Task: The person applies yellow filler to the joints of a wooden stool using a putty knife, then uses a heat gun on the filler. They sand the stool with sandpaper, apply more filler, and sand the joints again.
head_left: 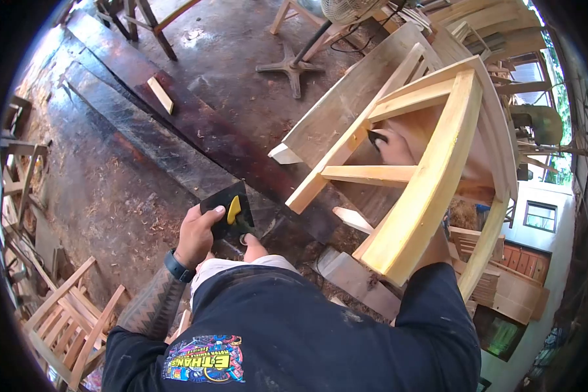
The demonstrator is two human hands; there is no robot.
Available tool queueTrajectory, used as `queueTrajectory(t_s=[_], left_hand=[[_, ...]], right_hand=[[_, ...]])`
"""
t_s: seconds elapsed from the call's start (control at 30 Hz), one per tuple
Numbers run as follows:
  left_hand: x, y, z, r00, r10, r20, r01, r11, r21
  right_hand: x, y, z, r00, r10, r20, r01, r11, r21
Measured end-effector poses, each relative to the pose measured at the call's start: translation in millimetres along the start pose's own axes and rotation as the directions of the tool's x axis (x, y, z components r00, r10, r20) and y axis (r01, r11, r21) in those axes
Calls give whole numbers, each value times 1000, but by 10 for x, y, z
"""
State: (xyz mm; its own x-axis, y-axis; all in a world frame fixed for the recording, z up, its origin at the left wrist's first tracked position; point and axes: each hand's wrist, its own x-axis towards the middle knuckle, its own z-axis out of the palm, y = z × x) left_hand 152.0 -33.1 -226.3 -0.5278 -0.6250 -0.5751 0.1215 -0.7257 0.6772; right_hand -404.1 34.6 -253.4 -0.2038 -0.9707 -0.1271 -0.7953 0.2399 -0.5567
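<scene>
My left hand [198, 234] is closed on the edge of a flat black square plate [219, 201], thumb on top. A smear of yellow paste, like wood filler [234, 210], lies on the plate. To the right stands a pale wooden chair frame [431, 166], tilted towards me. My right arm passes behind its thick curved leg, and my right hand [395, 149] shows in the gap between two crosspieces. The fingers are closed on a small black scraper [375, 138], held against or close to the frame's inner rail. Part of that hand is blurred.
A wooden panel [346, 98] leans behind the frame. A pedestal fan [294, 67] stands on the dirty floor ahead. A small wood offcut [160, 95] lies on the dark boards [130, 98]. A slatted chair [72, 313] stands at lower left, with cardboard [513, 294] at right.
</scene>
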Motion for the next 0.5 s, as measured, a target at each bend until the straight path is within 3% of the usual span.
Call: queueTrajectory(t_s=[0.07, 0.1, 0.23, 0.33, 0.5], left_hand=[[31, -4, 53, 1000, -4, 12, 4, 1000, 1], [50, -3, 67, 1000, -3, 15, 3, 1000, -1], [80, -19, 61, 999, -2, 48, 1, 1000, 21], [43, 20, 91, 1000, -21, 8, 20, 994, 103], [61, -38, 29, 999, -19, 31, 17, 998, 67]], right_hand=[[99, -144, 137, 951, -301, -67, 243, 865, -439], [90, -35, 276, 918, -380, -113, 302, 855, -422], [-130, -495, 449, 952, -277, -131, 180, 851, -493], [-340, -515, 672, 906, -408, -112, 309, 820, -481], [-455, -680, 335, 916, -299, 266, 393, 798, -456]])
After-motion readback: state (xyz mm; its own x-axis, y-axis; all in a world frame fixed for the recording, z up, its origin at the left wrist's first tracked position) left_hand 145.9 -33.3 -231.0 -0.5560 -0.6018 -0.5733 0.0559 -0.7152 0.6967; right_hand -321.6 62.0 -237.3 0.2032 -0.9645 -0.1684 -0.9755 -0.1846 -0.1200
